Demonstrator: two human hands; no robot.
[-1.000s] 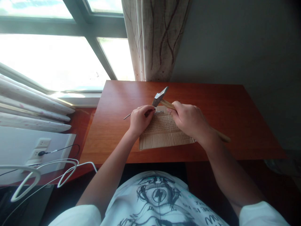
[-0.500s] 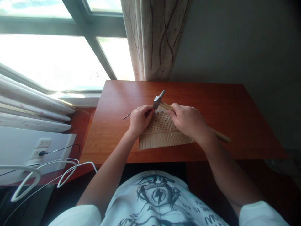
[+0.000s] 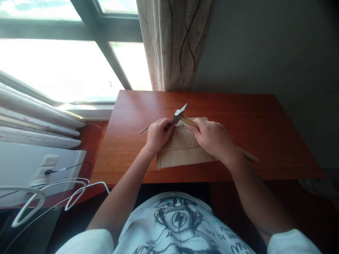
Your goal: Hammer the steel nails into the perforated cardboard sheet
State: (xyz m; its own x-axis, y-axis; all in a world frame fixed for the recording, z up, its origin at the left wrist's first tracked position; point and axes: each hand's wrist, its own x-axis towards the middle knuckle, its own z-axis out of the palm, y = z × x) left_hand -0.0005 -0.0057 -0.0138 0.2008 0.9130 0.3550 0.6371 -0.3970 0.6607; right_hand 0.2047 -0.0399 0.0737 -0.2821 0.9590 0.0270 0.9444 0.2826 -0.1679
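Observation:
My right hand (image 3: pixel 212 135) is closed round the wooden handle of a hammer (image 3: pixel 179 113); the handle's end sticks out past my wrist. The metal head rests close above the fingertips of my left hand (image 3: pixel 158 134). Those fingers are pinched together at the upper left of a cardboard piece (image 3: pixel 185 160), and what they pinch is hidden or too small to make out. Rows of small dark holes cover the middle of the cardboard, which lies flat under both hands. Left of my left hand, a thin metal rod (image 3: pixel 143 130) lies on the wood.
The reddish-brown wooden table (image 3: pixel 265 134) ends at a front edge close to my body. A window with curtains (image 3: pixel 174 46) stands behind it. White cables (image 3: pixel 76 183) loop at the lower left, near wall sockets (image 3: pixel 49 165).
The hammer head has tipped and shifted slightly right and down, with its handle end a little lower. My left hand has barely moved.

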